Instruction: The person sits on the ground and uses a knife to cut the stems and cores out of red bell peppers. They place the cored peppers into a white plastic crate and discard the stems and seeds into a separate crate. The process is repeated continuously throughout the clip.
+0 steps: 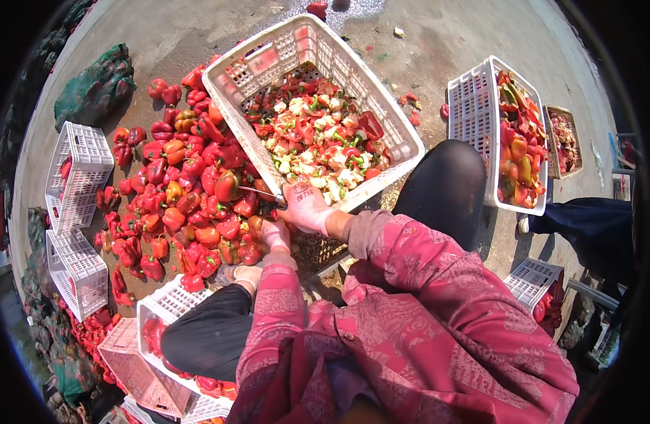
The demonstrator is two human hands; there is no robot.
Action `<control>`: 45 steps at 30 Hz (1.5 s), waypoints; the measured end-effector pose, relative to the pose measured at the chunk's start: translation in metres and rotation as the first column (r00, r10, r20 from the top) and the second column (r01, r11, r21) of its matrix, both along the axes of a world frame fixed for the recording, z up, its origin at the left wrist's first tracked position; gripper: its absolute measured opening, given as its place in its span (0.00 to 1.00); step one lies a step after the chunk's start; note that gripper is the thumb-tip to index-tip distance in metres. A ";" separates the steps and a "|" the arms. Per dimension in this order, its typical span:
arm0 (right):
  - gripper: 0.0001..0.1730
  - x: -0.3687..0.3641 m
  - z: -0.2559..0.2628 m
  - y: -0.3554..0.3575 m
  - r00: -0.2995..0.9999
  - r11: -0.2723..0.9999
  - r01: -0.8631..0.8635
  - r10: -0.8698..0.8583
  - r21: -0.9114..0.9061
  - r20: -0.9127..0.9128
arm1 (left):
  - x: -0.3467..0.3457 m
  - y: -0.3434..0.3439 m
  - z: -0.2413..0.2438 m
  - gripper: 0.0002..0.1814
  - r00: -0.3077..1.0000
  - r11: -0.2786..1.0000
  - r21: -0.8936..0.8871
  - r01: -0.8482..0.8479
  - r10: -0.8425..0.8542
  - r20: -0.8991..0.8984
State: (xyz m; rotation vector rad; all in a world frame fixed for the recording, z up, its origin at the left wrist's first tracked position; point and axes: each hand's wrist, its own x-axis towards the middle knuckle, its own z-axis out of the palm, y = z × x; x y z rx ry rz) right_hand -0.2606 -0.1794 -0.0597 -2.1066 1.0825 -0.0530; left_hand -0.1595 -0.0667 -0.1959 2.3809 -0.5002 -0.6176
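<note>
My right hand [305,208], in a pale pink glove bearing print, is closed around the handle of a small knife [260,191]. The thin blade points left over the peppers, beside the near left corner of a large white plastic crate [229,108]. Inside that crate lie pepper cores and seedy scraps [309,132]. Just below the knife hand, my gloved left hand [275,235] is at the right edge of a heap of red bell peppers [190,175]. Its fingers are partly hidden, and whether they grip a pepper is unclear.
At right stands a white crate [470,122] of cut pepper pieces [521,148], with a smaller crate of scraps [564,140] beyond. Tipped crates [84,175] line the left, near a green mesh sack [94,87]. Another person's dark-clothed leg [584,230] is at far right.
</note>
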 end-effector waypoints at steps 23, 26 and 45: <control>0.12 -0.017 0.089 0.002 0.928 0.996 0.059 -0.031 -0.062 0.370 | 0.027 -0.023 0.168 0.24 0.921 0.842 -0.438 0.314 -0.158 0.356; 0.15 -0.010 0.092 -0.003 0.986 0.999 0.019 -0.012 -0.042 0.165 | 0.014 -0.025 0.163 0.25 0.872 0.822 -0.434 0.368 -0.143 0.468; 0.15 -0.036 0.063 0.032 0.997 0.997 -0.008 0.002 0.074 0.073 | 0.008 -0.021 0.162 0.21 0.940 0.779 -0.554 0.292 -0.127 0.317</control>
